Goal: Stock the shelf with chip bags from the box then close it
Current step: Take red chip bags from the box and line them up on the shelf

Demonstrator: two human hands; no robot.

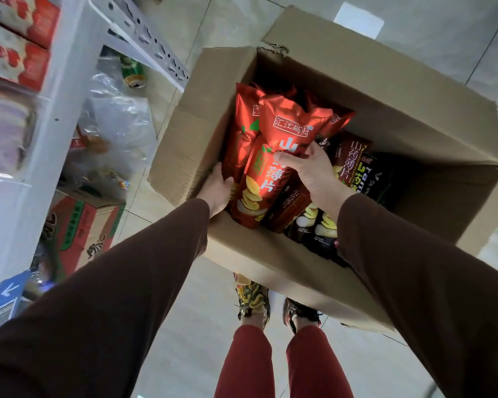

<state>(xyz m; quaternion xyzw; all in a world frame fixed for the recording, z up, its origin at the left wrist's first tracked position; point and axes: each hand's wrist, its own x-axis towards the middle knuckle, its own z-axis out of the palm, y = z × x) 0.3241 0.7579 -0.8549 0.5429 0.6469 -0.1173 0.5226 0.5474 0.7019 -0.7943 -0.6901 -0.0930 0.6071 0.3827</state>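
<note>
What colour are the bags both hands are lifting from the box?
Shiny red foil chip bags, printed with yellow chips, gripped by left hand and right hand; head view.

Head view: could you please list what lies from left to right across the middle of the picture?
White shelf upright → clear plastic bags → left hand → red chip bags → right hand → dark chip bags → cardboard box wall.
</note>
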